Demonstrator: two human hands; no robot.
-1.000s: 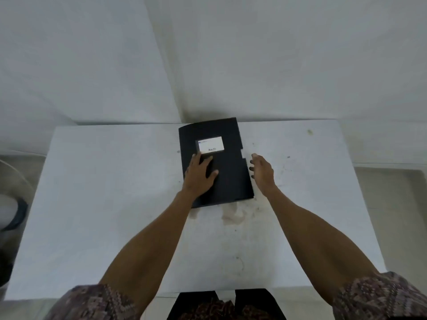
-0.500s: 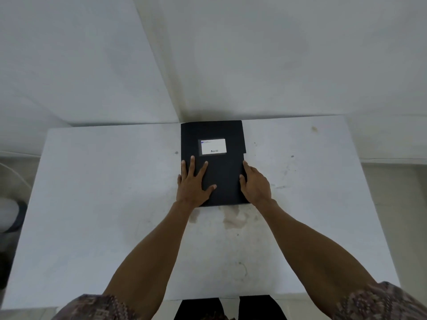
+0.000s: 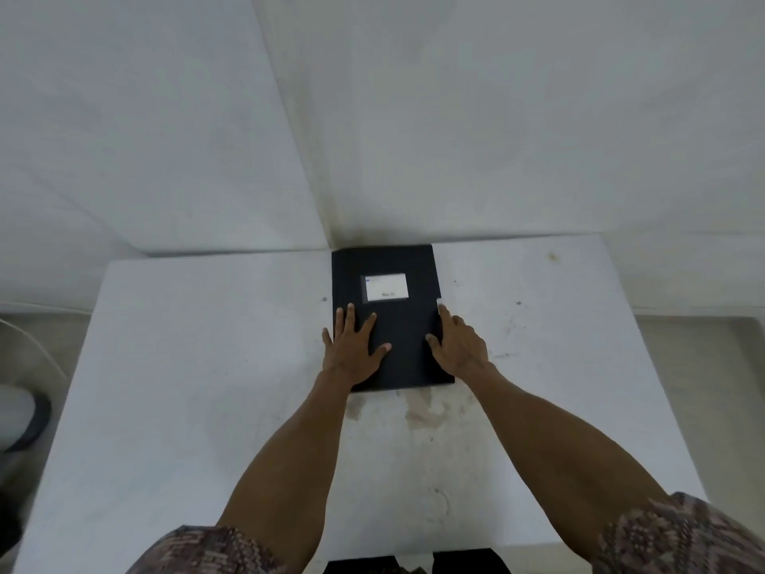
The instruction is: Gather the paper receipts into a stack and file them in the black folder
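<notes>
Black folder (image 3: 393,325) lies closed and flat on the white table (image 3: 186,366), at the far middle part of it, with its far edge close to the corner where two white walls (image 3: 496,118) meet. It has a white label (image 3: 386,287) on the cover, but the text on it is too small to read. At the right edge of the folder a small white bit (image 3: 439,300) sticks out; I cannot tell if it is paper. The left hand (image 3: 354,352) rests flat on the near left part of the cover, fingers spread, holding nothing. The right hand (image 3: 457,350) lies open on the near right edge of the folder, its forefinger pointing along that edge, and it grasps nothing. Some brownish stains (image 3: 422,412) mark the table just in front of the folder. Both forearms are bare, with patterned sleeves (image 3: 679,536) at the bottom of the view.
</notes>
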